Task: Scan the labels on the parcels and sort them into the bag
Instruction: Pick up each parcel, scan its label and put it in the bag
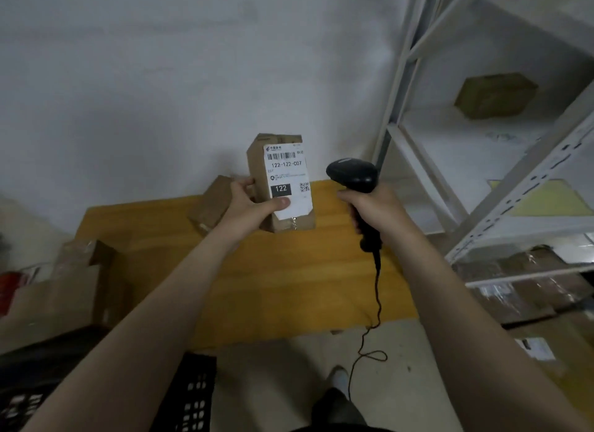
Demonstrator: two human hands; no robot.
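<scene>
My left hand (249, 206) grips a small brown cardboard parcel (291, 221), held upright above the wooden table (289, 280). Its white shipping label (287, 177), with a barcode and the number 122, faces me; my thumb rests on the label's lower edge. My right hand (374, 209) is shut on the handle of a black corded barcode scanner (353, 174), whose head sits just right of the parcel at label height. Another brown parcel (213, 203) lies on the table behind my left hand, partly hidden.
A white metal shelf rack (501, 213) stands at the right with a brown box (495, 94) on it and wrapped boxes below. An open cardboard box (64, 290) sits at the left. A black plastic crate (189, 396) is by my legs. The scanner cord (374, 303) hangs to the floor.
</scene>
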